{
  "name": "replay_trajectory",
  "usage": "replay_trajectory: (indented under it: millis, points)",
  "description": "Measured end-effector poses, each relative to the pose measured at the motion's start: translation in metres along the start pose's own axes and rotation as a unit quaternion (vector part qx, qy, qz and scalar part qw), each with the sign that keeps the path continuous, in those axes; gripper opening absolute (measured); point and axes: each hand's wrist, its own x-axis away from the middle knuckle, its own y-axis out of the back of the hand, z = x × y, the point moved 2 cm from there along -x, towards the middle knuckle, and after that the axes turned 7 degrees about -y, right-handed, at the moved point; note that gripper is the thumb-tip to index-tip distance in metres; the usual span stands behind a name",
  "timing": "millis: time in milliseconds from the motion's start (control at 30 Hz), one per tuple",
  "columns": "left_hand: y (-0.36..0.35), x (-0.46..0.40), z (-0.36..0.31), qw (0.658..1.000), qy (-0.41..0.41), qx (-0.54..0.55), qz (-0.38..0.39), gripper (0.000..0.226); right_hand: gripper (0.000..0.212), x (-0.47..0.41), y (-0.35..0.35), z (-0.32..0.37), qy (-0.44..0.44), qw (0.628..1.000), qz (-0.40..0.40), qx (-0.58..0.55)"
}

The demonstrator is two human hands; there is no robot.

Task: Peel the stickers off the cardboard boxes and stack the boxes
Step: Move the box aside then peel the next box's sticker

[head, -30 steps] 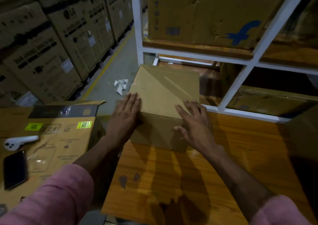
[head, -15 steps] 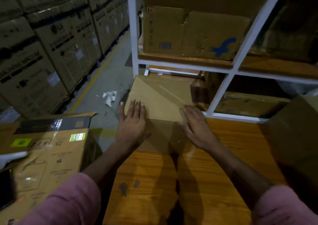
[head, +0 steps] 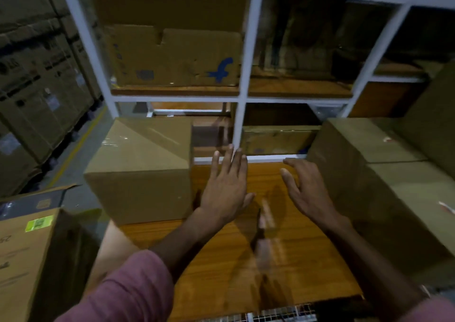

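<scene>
Both hands have let go of the cardboard box (head: 140, 169), which sits at the tabletop's (head: 246, 260) left end; left hand (head: 227, 186) and right hand (head: 307, 191) hover right of it, fingers spread, empty. Likely reaching next for the stacked boxes (head: 384, 174) farther right.

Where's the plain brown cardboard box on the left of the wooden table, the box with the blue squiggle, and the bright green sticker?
plain brown cardboard box (head: 145, 149): head view, its top face.
box with the blue squiggle (head: 172, 58): head view, its front face.
bright green sticker (head: 39, 223): head view, its middle.
</scene>
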Motion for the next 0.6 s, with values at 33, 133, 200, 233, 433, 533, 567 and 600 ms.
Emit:
replay_trajectory:
  millis: [33, 133, 200, 233, 433, 533, 567, 600]
  points:
    - [0.0, -0.009, -0.018, 1.0, -0.004, 0.001, 0.002, 0.095, 0.048, 0.002, 0.012, -0.014, 0.0, 1.0, -0.003, -0.003]
    - [0.003, -0.038, -0.085, 1.0, -0.012, -0.005, 0.015, 0.093, 0.044, 0.012, 0.056, -0.066, 0.005, 1.0, -0.013, -0.012]
    - [0.004, -0.052, -0.124, 1.0, -0.013, -0.007, 0.02, 0.093, 0.04, 0.018, 0.083, -0.092, 0.011, 0.999, -0.037, -0.016]
    - [0.003, -0.059, -0.145, 1.0, -0.019, -0.004, 0.024, 0.093, 0.038, 0.021, 0.097, -0.108, 0.013, 0.998, -0.052, -0.02]
    - [0.002, -0.095, -0.252, 0.996, -0.043, 0.031, 0.066, 0.091, 0.036, 0.044, 0.163, -0.198, -0.029, 0.993, -0.11, -0.019]
    - [0.0, -0.111, -0.292, 0.995, -0.054, 0.047, 0.07, 0.091, 0.041, 0.054, 0.185, -0.234, -0.079, 0.992, -0.098, -0.009]
    - [0.001, -0.116, -0.304, 0.995, -0.058, 0.053, 0.069, 0.092, 0.04, 0.057, 0.191, -0.246, -0.093, 0.991, -0.096, -0.004]
    - [0.001, -0.121, -0.315, 0.994, -0.064, 0.057, 0.07, 0.093, 0.039, 0.06, 0.195, -0.258, -0.108, 0.99, -0.091, 0.002]
